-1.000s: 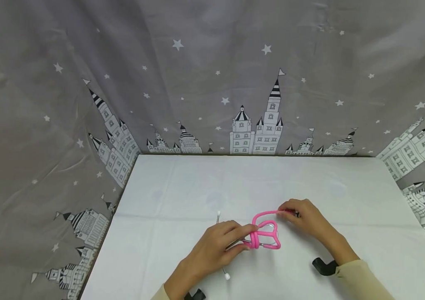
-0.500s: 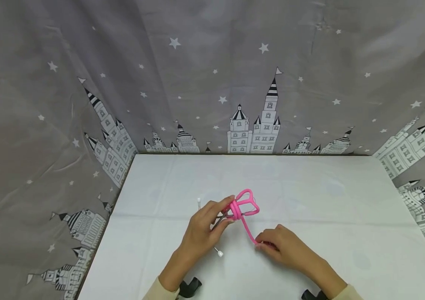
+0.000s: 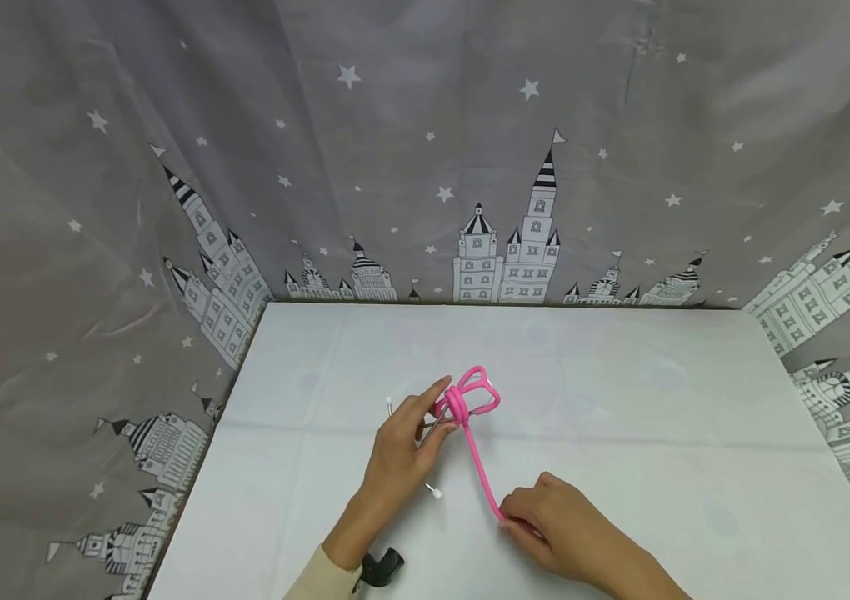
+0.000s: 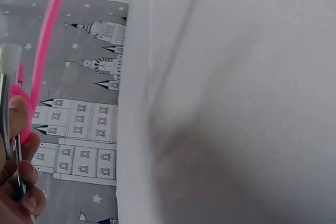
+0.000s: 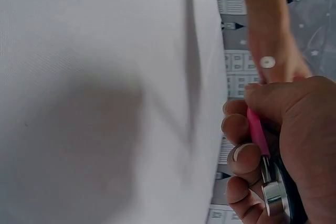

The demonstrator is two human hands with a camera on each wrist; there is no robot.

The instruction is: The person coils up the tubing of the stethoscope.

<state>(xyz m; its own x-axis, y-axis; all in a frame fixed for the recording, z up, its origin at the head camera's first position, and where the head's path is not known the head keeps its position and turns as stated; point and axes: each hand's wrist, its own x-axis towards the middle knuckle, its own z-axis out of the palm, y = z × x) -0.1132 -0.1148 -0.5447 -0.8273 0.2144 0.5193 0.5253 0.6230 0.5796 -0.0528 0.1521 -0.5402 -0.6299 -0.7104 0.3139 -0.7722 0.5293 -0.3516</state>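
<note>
A pink stethoscope is bundled in the air over the table. My left hand [image 3: 395, 450] pinches the bundle, thumb and fingers on the wrapped tubing [image 3: 458, 405] and the metal ear tubes [image 4: 5, 114]. Loops of tubing [image 3: 497, 400] stick out beyond the wraps, and a white ear tip [image 3: 436, 493] shows below that hand. From the wraps a straight length of pink tube [image 3: 481, 471] runs down to my right hand [image 3: 563, 525]. Curled fingers there grip the tube's end and the metal chest piece [image 5: 274, 198], which the head view hides.
A white table [image 3: 620, 375] lies under both hands. Behind and beside it hangs a grey curtain [image 3: 395, 125] printed with castles and stars. A black curved piece [image 3: 382, 568] sits at the left wrist.
My right hand has swung from the far right side of the bundle down toward the table's front, drawing the tube straight. My left hand has moved left and away, tilting the bundle upward.
</note>
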